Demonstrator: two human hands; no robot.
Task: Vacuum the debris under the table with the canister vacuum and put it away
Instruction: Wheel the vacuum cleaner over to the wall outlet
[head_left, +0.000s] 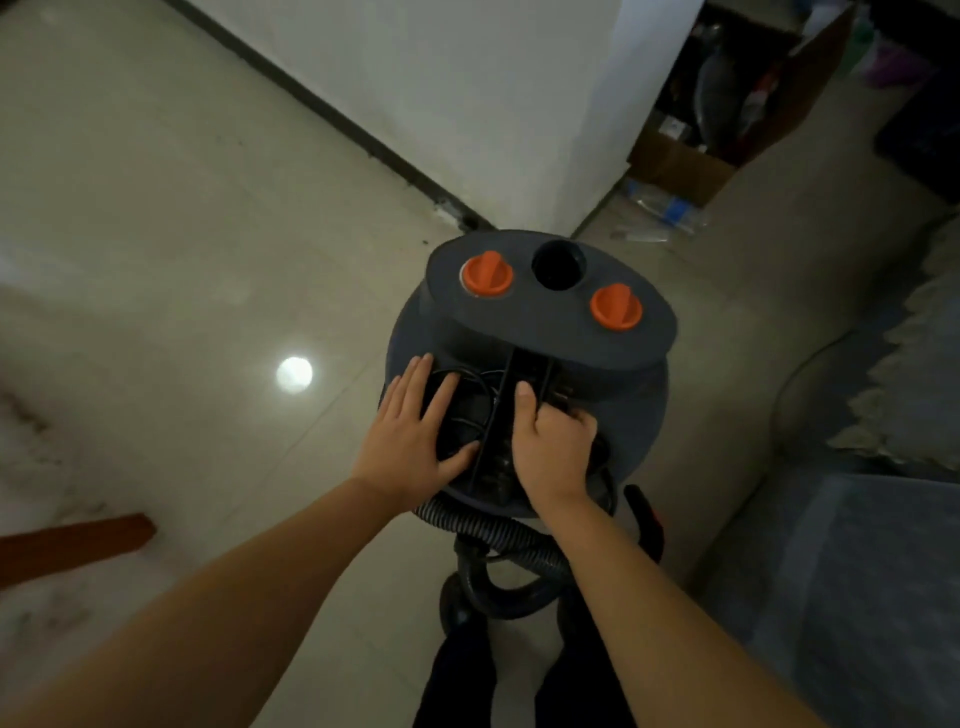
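A brown wooden plank (72, 543) lies on the tiled floor (156, 260). The left hand (410, 434) rests flat, fingers spread, on the canister vacuum (524, 374) near the wall corner; the right hand (553, 441) curls round what seems its black handle (511, 395). A cardboard box (727, 135) stands beyond.

You are standing on a pale glossy tile floor (171, 270). The canister vacuum (530, 364) is sitting on it near the white wall corner (519, 130), its ribbed hose (498, 535) curling at the base. A cardboard box (691, 171) and plastic bottles (670, 208) are lying further right.
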